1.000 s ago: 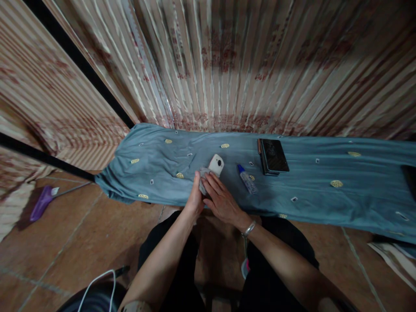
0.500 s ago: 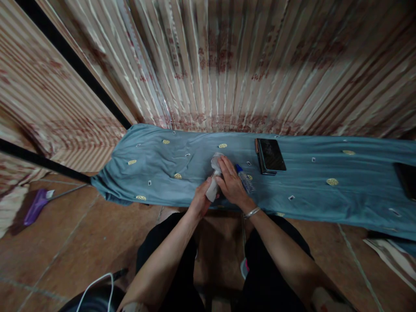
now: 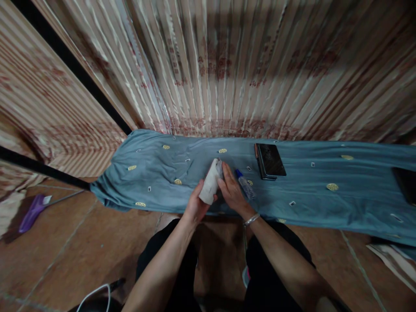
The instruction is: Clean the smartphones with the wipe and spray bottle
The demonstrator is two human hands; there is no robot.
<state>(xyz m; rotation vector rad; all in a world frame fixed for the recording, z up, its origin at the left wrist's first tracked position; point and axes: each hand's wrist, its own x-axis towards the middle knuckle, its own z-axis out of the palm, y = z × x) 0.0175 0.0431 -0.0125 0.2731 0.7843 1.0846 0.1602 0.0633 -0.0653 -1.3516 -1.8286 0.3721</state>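
Note:
My left hand (image 3: 197, 204) is closed around a pale, flat, phone-sized slab (image 3: 209, 184), held tilted above the near edge of the blue cloth. My right hand (image 3: 231, 188) presses a crumpled white wipe (image 3: 220, 169) along the slab's right side, its fingers close together. Most of the wipe is hidden by the fingers and the slab. Just right of my right hand, a small clear bottle (image 3: 246, 185) with a blue cap lies on the cloth.
A blue patterned cloth (image 3: 308, 195) covers the long narrow surface. Dark tablet-like devices (image 3: 272, 159) are stacked right of the bottle; another dark device (image 3: 404, 184) lies at the far right. Striped curtains (image 3: 227, 86) hang behind. A purple brush head (image 3: 32, 214) rests on the tiled floor.
The slab has turned in my left hand, so its broad pale face now shows. My right hand has slid slightly down toward me, from the top to the slab's right side.

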